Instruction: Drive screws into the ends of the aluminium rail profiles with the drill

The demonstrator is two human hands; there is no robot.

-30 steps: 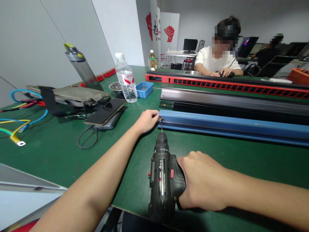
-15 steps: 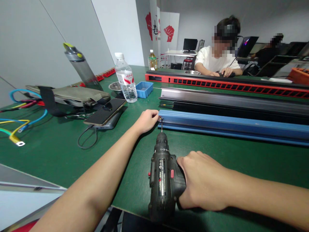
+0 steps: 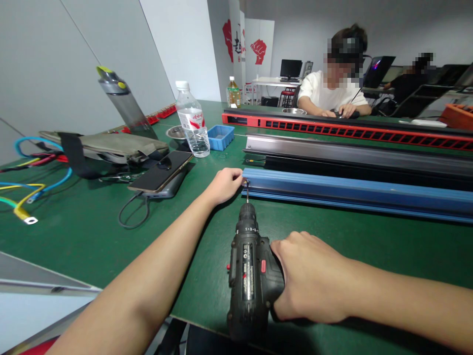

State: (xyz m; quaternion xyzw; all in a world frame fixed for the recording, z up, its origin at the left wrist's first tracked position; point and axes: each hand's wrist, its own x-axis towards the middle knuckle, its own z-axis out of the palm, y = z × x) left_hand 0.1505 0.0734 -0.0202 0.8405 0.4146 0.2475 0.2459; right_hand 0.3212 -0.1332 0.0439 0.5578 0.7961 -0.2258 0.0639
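Note:
My right hand (image 3: 310, 278) is wrapped round the grip of a black cordless drill (image 3: 251, 281) that points away from me. Its bit touches the near left end of a long blue metal rail (image 3: 351, 193) lying on the green table (image 3: 92, 231). My left hand (image 3: 223, 185) is closed at that same end of the rail, with fingertips pinched beside the bit on something too small to name.
Behind the blue rail lie a black and silver rail (image 3: 351, 158) and a red slotted rail (image 3: 351, 129). A phone on a power bank (image 3: 162, 176), a water bottle (image 3: 192, 121), a blue tray (image 3: 220, 135), a grey bag (image 3: 107, 145) and coloured cables (image 3: 25, 197) sit left. A person (image 3: 334, 84) works at the far side.

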